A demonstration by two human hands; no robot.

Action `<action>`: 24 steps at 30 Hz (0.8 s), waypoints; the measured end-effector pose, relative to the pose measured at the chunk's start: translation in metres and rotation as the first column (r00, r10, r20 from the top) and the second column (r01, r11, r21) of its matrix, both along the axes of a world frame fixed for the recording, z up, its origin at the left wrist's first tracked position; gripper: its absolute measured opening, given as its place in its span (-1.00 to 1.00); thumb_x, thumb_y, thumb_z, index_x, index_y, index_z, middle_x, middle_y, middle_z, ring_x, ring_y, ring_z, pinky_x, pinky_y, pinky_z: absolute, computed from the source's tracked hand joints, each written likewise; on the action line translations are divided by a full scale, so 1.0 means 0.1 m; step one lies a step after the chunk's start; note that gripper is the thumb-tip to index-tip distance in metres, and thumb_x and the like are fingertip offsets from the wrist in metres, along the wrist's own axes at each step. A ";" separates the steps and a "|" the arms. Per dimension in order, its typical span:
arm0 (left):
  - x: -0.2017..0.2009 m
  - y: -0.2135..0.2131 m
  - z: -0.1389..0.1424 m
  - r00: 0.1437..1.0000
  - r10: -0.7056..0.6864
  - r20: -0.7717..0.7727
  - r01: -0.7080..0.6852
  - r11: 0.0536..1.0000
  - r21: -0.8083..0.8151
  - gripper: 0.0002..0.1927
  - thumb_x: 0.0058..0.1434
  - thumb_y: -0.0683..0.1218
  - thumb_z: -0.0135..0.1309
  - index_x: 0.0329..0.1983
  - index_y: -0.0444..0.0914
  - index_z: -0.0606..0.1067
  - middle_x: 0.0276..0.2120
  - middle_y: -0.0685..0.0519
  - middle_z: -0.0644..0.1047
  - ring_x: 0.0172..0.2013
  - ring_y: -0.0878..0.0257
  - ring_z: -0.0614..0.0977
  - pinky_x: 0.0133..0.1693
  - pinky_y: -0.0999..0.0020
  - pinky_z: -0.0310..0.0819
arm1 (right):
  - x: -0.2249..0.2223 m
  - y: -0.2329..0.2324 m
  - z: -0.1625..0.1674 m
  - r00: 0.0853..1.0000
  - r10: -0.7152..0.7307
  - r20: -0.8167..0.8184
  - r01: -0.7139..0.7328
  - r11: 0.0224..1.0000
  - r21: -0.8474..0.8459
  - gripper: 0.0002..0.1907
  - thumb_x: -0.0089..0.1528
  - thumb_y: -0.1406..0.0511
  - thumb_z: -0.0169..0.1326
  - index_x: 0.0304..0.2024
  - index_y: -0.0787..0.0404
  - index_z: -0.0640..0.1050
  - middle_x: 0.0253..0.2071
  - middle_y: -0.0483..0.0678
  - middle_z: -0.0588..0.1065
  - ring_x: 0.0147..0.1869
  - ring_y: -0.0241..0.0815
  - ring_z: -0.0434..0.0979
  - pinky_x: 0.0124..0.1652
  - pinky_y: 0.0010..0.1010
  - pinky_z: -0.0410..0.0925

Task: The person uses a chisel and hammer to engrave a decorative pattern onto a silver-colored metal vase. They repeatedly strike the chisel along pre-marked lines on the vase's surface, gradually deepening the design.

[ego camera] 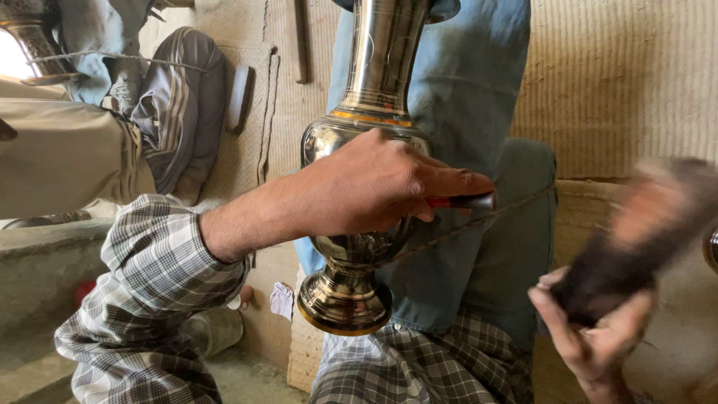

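Polished metal vase (366, 150), silver-toned with brass bands, lying across the person's denim lap (479, 247), foot toward the camera. Likely heavy, rigid, slick; the surface would dent or scratch. Best held at the narrow neck or the foot. Left hand (366, 187): grip clenched on a red-handled engraving tool (464, 201) against the belly. Right hand (598, 329): grip closed around a blurred dark mallet (636, 239).

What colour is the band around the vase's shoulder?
Golden orange, on the silvery vase; the head view shows it.

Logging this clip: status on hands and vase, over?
Left hand grips a small tool against the metal vase. Right hand swings a blurred mallet. Nothing in the way.
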State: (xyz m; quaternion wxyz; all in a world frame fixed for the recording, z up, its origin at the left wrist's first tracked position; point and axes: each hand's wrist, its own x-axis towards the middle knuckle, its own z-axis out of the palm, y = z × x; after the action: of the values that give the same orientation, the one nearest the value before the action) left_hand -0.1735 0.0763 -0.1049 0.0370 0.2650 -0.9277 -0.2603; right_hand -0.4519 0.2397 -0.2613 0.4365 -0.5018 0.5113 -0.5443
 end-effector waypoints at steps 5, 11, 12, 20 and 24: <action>0.00 -0.01 -0.03 1.000 -0.001 0.005 0.001 0.999 0.043 -0.40 0.20 -0.08 0.20 0.35 -0.07 0.42 0.03 0.10 0.67 -0.25 0.26 0.75 -0.40 0.29 0.60 | -0.06 -0.14 0.13 0.992 0.006 0.127 -0.003 1.000 -0.024 -0.35 0.26 0.34 0.18 0.30 0.22 0.16 -0.33 -0.15 0.52 -0.33 -0.31 0.61 -0.23 -0.44 0.57; 0.06 0.09 -0.03 0.996 0.058 0.066 -0.058 0.998 -0.007 -0.53 0.36 -0.11 0.15 0.34 -0.04 0.43 -0.01 0.09 0.68 -0.58 0.38 0.63 -0.73 0.43 0.30 | -0.28 -0.24 0.04 0.804 0.085 -0.588 -0.071 0.996 0.047 -0.62 0.10 0.41 0.40 -0.12 0.28 0.50 -0.31 0.04 0.51 -0.39 -0.14 0.57 -0.36 -0.32 0.41; 0.08 0.14 -0.03 0.991 0.125 0.052 -0.125 0.992 -0.019 -0.50 0.35 -0.20 0.09 0.35 -0.06 0.42 0.01 0.10 0.68 -0.49 0.38 0.67 -0.72 0.45 0.30 | -0.34 -0.26 0.03 0.793 0.069 -0.605 -0.106 0.994 -0.025 -0.60 0.12 0.40 0.39 -0.09 0.29 0.47 -0.25 0.07 0.52 -0.33 -0.13 0.57 -0.31 -0.32 0.42; 0.07 0.67 -0.04 0.783 0.542 -0.304 -0.607 0.773 -0.186 -0.45 0.31 -0.30 0.21 0.35 -0.22 0.38 0.06 0.03 0.65 -0.28 0.24 0.66 -0.22 0.33 0.60 | -0.79 -0.76 0.15 0.731 0.208 -0.650 -0.407 0.897 -0.171 -0.28 0.07 0.45 0.34 0.24 0.43 0.35 -0.17 0.21 0.53 -0.27 -0.03 0.56 -0.18 -0.16 0.44; 0.03 0.82 -0.07 0.674 0.602 -0.428 -0.714 0.681 -0.165 -0.56 0.25 -0.34 0.24 0.17 -0.31 0.42 -0.15 -0.05 0.63 -0.30 0.12 0.63 -0.27 0.29 0.53 | -0.73 -0.97 0.37 0.603 0.452 -0.657 -0.611 0.791 -0.017 -0.34 0.07 0.45 0.20 0.24 0.23 0.37 -0.09 0.08 0.53 -0.17 -0.13 0.60 -0.15 -0.34 0.45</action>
State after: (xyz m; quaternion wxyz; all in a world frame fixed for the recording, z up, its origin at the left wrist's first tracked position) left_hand -0.1701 0.1583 -0.1114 0.3309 0.5268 -0.7742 -0.1167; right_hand -0.5253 0.1427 -0.2242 0.3210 -0.8305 0.3813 -0.2486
